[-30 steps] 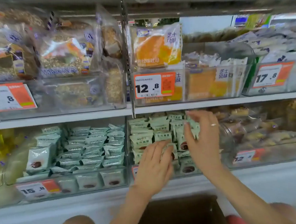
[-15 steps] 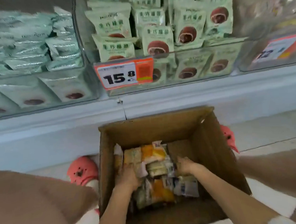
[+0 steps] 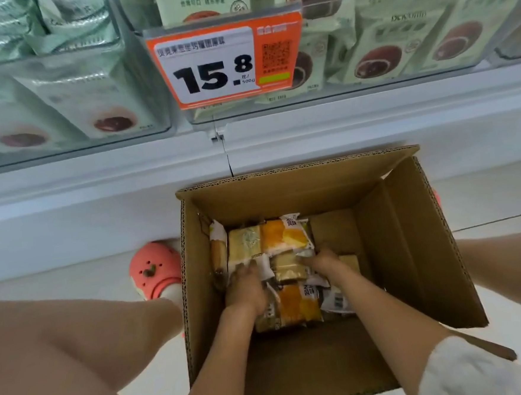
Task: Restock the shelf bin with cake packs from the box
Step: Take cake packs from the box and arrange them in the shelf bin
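Far left, 9 o'clock: pink perforated clog (image 3: pixel 155 269) on pale floor beside the open brown corrugated cardboard box (image 3: pixel 410 248). Above it, at 12 o'clock, the clear plastic shelf bin (image 3: pixel 398 73) of pale green cake packets sits behind an orange-and-white price tag reading 15.8 (image 3: pixel 224 65).

Change from a second ago: both hands were up in the bin among the green packets; view and hands have since dropped into the box. Half a second ago they were already on the pile; now they sit closer together.

Left hand (image 3: pixel 245 286), box floor toward 9 o'clock: fingers curled down over the edge of a packet, seemingly gripping it. Right hand (image 3: pixel 322 262), toward 3 o'clock: fingers pressed into the pile, hold unclear, cannot tell.

Yellow-and-orange clear-wrapped cake packs (image 3: pixel 283 235) lie loose on the box bottom, between and under the hands, roughly one layer.

Judgement: a pickup in progress; next handful not yet lifted. Stock in box running low.
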### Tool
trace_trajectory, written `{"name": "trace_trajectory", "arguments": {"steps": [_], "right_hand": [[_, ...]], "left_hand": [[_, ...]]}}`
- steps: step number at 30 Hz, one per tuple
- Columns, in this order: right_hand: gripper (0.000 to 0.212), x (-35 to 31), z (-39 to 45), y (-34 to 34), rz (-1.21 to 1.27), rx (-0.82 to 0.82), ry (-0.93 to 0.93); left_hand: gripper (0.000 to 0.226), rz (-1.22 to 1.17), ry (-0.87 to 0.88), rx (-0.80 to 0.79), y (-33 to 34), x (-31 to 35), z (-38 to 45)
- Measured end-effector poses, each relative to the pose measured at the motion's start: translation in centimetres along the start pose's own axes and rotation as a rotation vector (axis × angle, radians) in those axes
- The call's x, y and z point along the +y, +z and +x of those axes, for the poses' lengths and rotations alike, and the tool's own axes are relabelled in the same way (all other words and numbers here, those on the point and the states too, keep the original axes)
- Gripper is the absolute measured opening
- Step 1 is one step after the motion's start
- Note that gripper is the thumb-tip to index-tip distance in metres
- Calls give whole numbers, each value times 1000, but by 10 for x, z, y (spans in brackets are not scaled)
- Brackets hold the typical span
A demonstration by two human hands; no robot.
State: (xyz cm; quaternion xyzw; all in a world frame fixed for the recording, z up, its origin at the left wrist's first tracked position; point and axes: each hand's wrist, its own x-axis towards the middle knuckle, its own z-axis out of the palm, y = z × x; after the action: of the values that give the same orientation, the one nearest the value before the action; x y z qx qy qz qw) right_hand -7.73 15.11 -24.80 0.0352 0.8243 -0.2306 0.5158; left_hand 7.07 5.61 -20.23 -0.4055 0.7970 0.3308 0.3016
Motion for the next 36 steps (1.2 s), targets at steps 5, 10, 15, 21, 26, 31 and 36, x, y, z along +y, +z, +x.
{"name": "trace_trajectory", "arguments": {"steps": [5, 10, 15, 21, 26, 31, 36], "right_hand": [[58, 1, 0, -1, 118, -18, 35], [75, 8, -6, 6, 299, -66, 216], [72, 19, -14, 3, 350, -111, 208], [52, 5, -71, -28, 591, -32, 0], [45, -16, -142, -50, 655, -176, -353], [44, -8, -163, -70, 475, 122, -470], [46, 3, -166, -57, 617, 56, -444]], "left_hand": [[65, 7, -5, -20, 1, 1, -5], [67, 17, -4, -45, 1, 0, -10], [73, 45, 53, -7, -1, -1, -13], [113, 67, 403, 32, 3, 27, -26], [65, -683, 497, 386, 7, 65, -50], [37, -1576, 190, -4, -18, 71, -66], [55, -1693, 332, -312, -26, 69, -85]]}}
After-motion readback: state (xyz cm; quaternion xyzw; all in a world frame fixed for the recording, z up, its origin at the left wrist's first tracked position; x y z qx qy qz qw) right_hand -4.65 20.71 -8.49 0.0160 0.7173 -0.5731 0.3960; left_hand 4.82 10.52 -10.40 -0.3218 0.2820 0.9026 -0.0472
